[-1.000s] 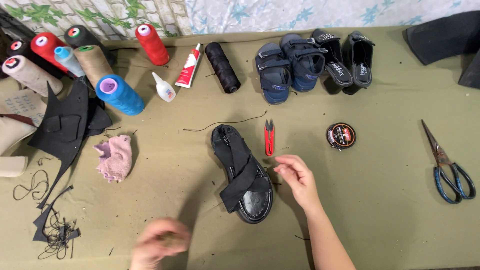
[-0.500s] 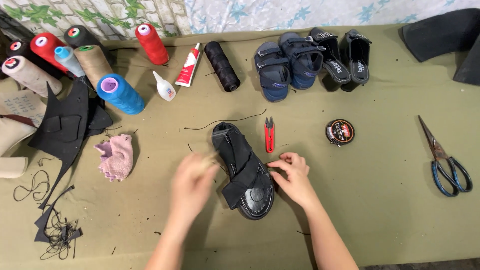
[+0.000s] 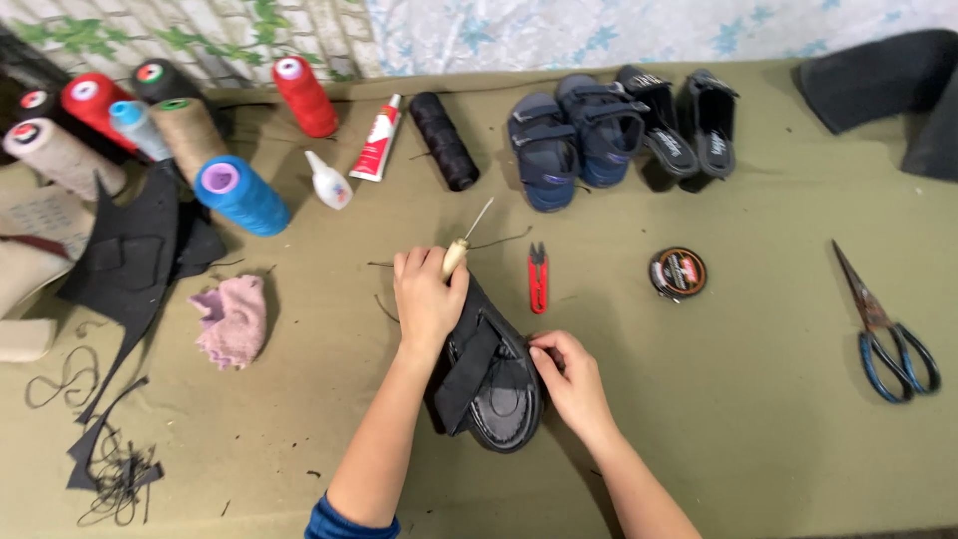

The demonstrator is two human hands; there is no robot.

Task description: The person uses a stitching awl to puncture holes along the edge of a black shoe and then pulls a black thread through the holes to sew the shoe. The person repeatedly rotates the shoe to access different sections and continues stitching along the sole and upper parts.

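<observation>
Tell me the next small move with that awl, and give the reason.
Probably turn the awl down toward the black sandal. The left hand grips its handle with the needle pointing up and away, while the right hand steadies the sandal's edge.

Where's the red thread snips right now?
Head view, table centre: the red thread snips lie flat on the green cloth just right of the awl in the left hand, above the right hand, left of the round tin.

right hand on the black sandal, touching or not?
Touching. The head view shows the right hand with its fingertips pressed against the side edge of the black sandal, no gap between them. The left hand grips a wooden-handled awl over it.
</observation>
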